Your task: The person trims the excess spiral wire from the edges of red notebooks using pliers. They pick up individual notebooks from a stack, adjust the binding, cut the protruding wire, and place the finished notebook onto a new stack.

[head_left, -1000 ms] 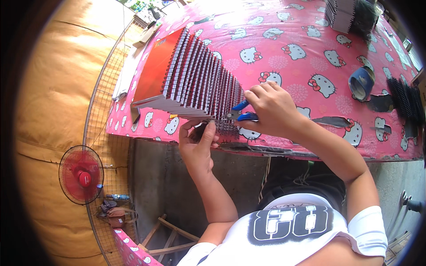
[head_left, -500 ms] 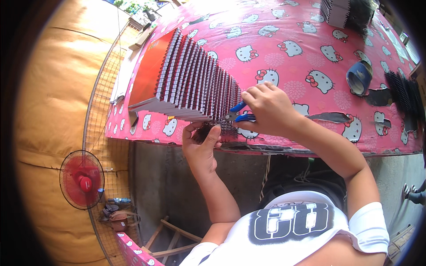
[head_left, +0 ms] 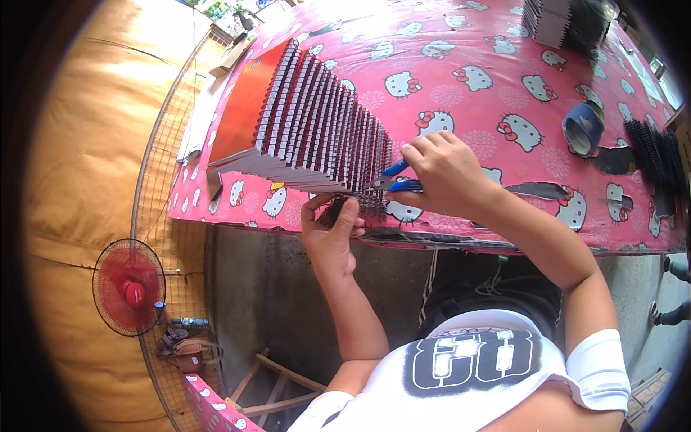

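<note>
A row of spiral-bound notebooks (head_left: 309, 137) stands on the table with coils facing up and right; the outermost cover is orange-red. My right hand (head_left: 450, 173) is closed around blue-handled pliers (head_left: 396, 173). Their handles are spread, and the metal jaws are at the coil ends by the stack's near right corner. My left hand (head_left: 332, 229) is closed under that same corner, thumb up, on a dark cluster of coil ends (head_left: 371, 207) that juts from the notebooks. The fingers partly hide what they grip there.
The table (head_left: 461, 93) has a pink cartoon-print cover, torn in places. At the right lie a blue roll-like object (head_left: 583, 128) and black spiral coils (head_left: 651, 162). More notebooks (head_left: 547, 21) stand at the far right. A red fan (head_left: 129, 288) is at left, beside wire mesh.
The pliers and my right hand have shifted slightly right. My left hand keeps its hold at the corner of the notebooks, which look nearly unmoved.
</note>
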A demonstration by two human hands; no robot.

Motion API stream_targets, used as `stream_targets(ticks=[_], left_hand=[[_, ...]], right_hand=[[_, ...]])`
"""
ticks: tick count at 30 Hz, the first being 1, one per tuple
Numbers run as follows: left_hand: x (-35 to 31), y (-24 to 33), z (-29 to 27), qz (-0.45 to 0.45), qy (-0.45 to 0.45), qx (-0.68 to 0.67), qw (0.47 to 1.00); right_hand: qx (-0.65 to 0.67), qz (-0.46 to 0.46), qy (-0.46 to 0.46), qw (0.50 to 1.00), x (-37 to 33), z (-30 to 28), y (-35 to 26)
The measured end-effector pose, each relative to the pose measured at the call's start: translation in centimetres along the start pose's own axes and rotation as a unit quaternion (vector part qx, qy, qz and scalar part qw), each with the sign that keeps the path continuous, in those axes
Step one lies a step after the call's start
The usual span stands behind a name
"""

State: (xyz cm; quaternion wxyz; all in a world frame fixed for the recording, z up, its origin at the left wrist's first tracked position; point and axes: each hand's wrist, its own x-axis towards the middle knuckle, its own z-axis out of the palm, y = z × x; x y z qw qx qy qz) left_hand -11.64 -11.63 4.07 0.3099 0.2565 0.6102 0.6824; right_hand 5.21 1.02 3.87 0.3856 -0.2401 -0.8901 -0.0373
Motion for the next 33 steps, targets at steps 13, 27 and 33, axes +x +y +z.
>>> stream_targets(ticks=[13,27,33], left_hand=[[0.0,-0.7,0.0,-0.006,-0.006,0.032,0.999],[0.3,-1.8,0.1,-0.012,-0.009,0.030,0.999],[0.6,-2.4,-1.0,-0.029,0.002,0.020,0.999]], right_hand=[[0.014,0.013,-0.036,0.999,-0.8,1.0,0.0],[0.047,0.074,-0.155,0.984,-1.2,2.1,-0.7],[0.039,0.103,-0.159,0.981,-2.4,1.4,-0.3]])
